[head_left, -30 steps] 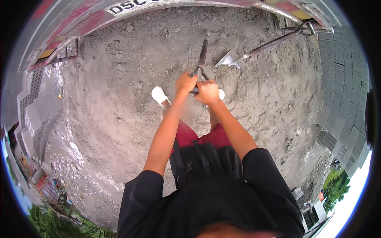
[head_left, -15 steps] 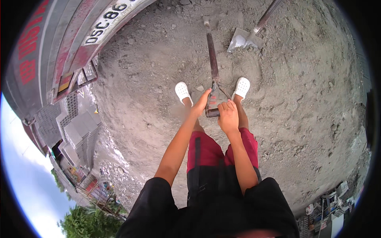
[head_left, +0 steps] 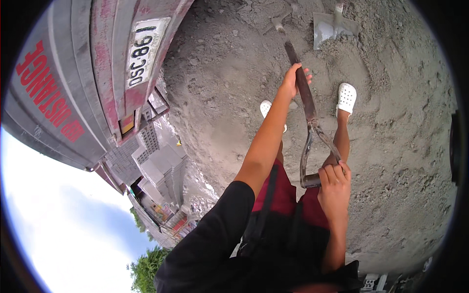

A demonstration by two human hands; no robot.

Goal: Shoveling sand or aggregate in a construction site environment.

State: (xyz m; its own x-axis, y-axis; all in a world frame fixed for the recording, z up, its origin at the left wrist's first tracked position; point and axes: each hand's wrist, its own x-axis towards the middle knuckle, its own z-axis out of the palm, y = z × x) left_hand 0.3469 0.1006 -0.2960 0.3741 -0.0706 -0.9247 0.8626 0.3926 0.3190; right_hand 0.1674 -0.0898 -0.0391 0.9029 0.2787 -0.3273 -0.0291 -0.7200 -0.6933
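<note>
A shovel (head_left: 305,95) with a worn, dark shaft and a forked metal handle slants in front of me. My right hand (head_left: 335,193) is closed round the crossbar grip at its near end. Farther up, my left hand (head_left: 292,82) supports the shaft from the left side, its fingers passing under it and their tips showing on the right. The shovel's far end lies at the grey dirt near the top edge, where its blade is hard to make out.
A second shovel (head_left: 337,28) with a flat square blade rests on the dirt (head_left: 391,122) at the far right. The red and grey rear of a truck (head_left: 97,63) stands at left. Stacked concrete blocks (head_left: 163,163) lie beyond it. White clogs (head_left: 346,97) are on my feet.
My left hand has slid from the handle fork up to the middle of the shaft. My right hand keeps the grip, now nearer my body. The view has swung leftward, showing more of the truck.
</note>
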